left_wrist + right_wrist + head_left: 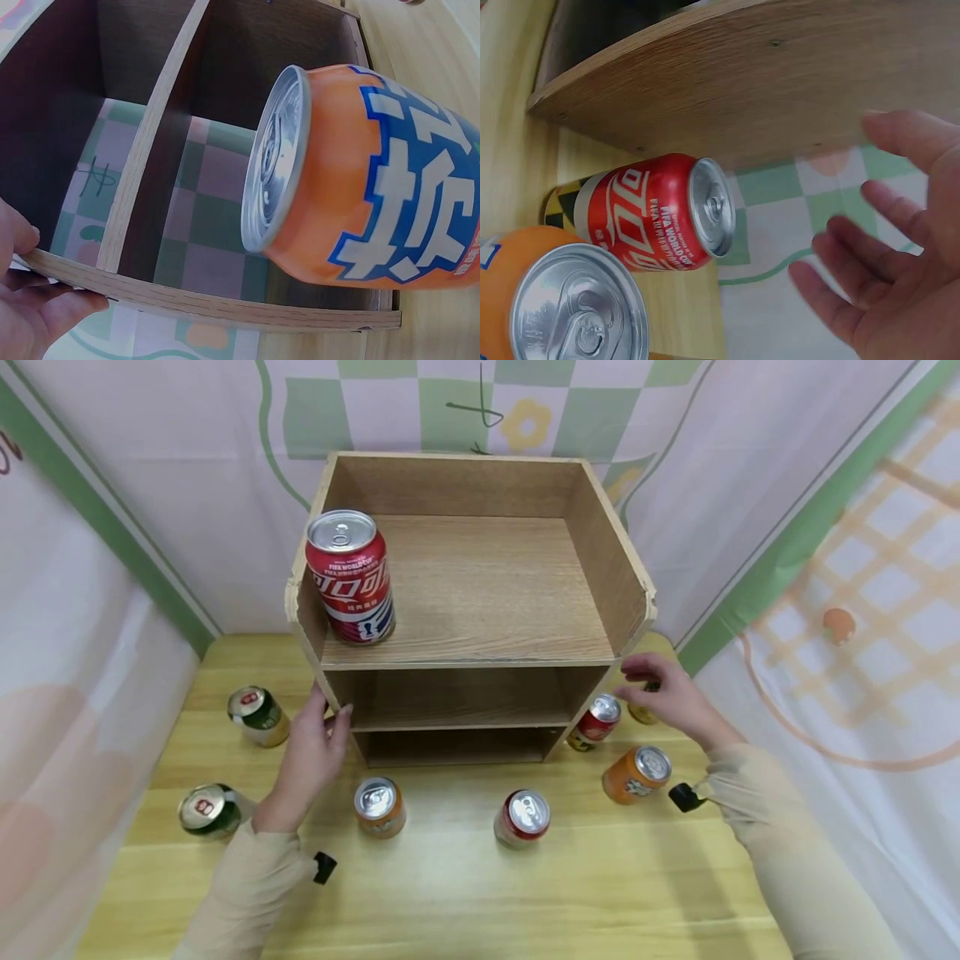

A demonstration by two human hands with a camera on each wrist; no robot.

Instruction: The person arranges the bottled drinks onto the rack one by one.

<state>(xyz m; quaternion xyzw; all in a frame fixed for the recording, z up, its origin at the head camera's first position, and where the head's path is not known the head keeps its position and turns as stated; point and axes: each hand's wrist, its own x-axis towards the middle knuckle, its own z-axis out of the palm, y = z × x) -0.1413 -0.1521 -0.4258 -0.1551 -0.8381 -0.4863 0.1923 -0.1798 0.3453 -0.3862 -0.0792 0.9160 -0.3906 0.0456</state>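
Note:
A wooden shelf (pixel 487 585) with an open tray top and two lower compartments stands against the back cloth. My left hand (pixel 311 756) grips the front edge of its left side panel, thumb on the inner side and fingers outside, as the left wrist view shows. On the right, my right hand (pixel 671 697) hovers beside the outer wall with fingers apart and nothing held. Below that hand are a red cola can (pixel 649 214) and a yellow can (pixel 641 712), partly hidden by the hand. Another red cola can (pixel 351 581) stands upright in the tray's front left corner.
Two green-topped cans (pixel 258 716) stand left of the shelf. In front are an orange soda can (pixel 380 810), a red-and-silver can (pixel 522 818) and, farther right, another orange can (pixel 633 777). Patterned cloth (pixel 112 510) walls in the wooden table (pixel 450 902).

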